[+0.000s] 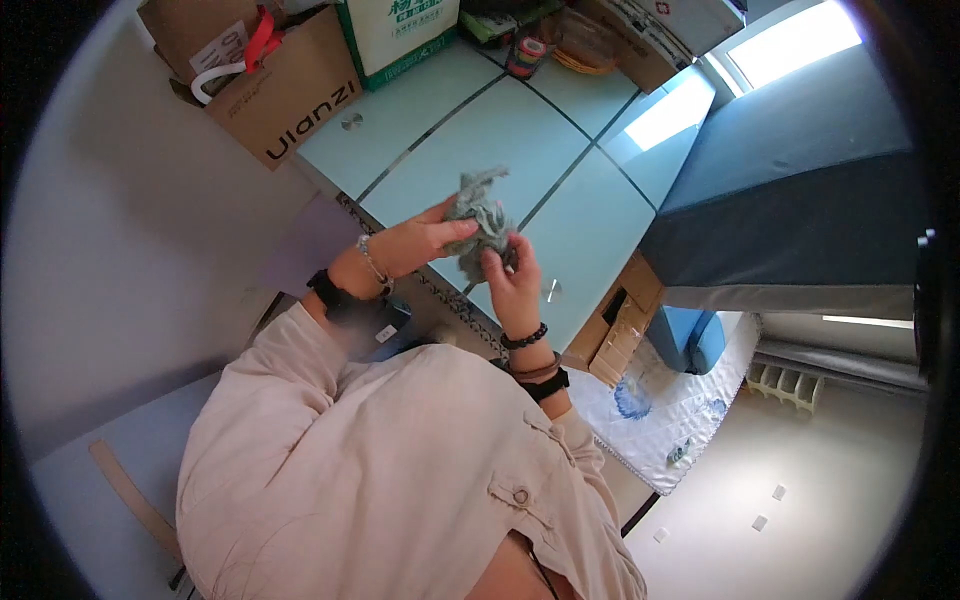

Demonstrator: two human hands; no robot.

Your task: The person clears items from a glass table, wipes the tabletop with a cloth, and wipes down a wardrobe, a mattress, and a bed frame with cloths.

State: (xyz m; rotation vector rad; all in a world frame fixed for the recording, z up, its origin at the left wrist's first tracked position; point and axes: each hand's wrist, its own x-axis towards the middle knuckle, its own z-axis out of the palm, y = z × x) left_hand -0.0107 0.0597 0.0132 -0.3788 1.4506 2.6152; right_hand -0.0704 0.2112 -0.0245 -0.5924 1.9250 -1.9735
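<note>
A: Room first, biggest down?
B: Pale wall [120, 240] filled the left of the frame. Dark blue-grey fabric panel [790, 190] took the upper right, a bright window [795, 45] above it.
A: Surface?
B: Table [470, 135], upper middle. Pale blue-green top, glossy like glass, cut into panels by dark lines; glare sat on its far right corner.
A: On and around it?
B: Ulanzi carton [245, 115], brown cardboard, upper left. Beside it, a white-and-green box or bag [400, 45], couldn't tell which. A second cardboard box [620, 315] stood by the table's right edge.
A: Hands?
B: Both closed on the same thing. Left hand [412, 245] gripped from the left, thumb across the front; right hand [515, 290] pinched the lower right between thumb and fingertips.
A: Thing itself?
B: Crumpled cloth [487, 215], grey-green, soft, bunched into folds, a loose end poking out up top. Mid-frame, between the hands, over the table's near part. Couldn't tell if it touched the top.
A: Smallest stuff?
B: Beaded bracelets: pale [372, 262] on the left wrist, dark round beads [524, 338] on the right.
</note>
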